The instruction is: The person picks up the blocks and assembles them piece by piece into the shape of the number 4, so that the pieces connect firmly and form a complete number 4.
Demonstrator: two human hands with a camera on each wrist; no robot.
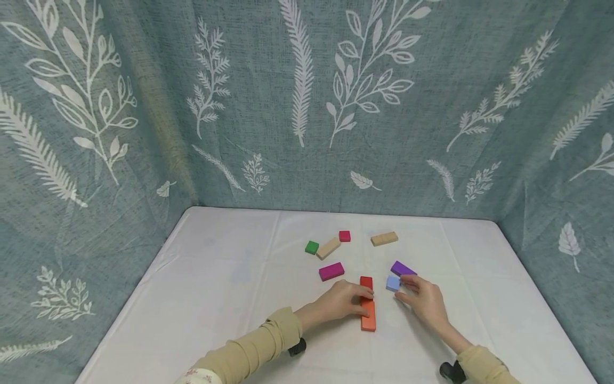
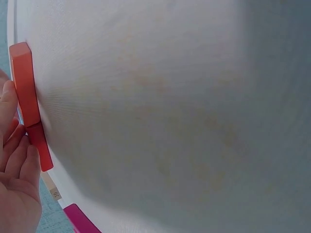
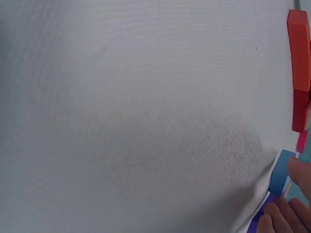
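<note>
My left hand (image 1: 342, 300) lies over the join of two blocks set end to end, an orange block (image 1: 368, 324) nearer me and a red block (image 1: 366, 280) beyond it. In the left wrist view its thumb is against the orange block and its longer fingers against the red one. My right hand (image 1: 427, 301) holds a light blue block (image 1: 392, 284) between thumb and fingers at its right side. A purple block (image 1: 401, 268) lies just behind, partly covered by the right fingers in the right wrist view.
Farther back lie a magenta block (image 1: 331, 271), a green cube (image 1: 312, 247), a crimson block (image 1: 344, 236) and two wooden blocks, one (image 1: 328, 248) beside the green cube, another (image 1: 384, 239) to the right. A white cloth (image 1: 211, 277) covers the table; patterned curtains (image 1: 268, 106) surround it.
</note>
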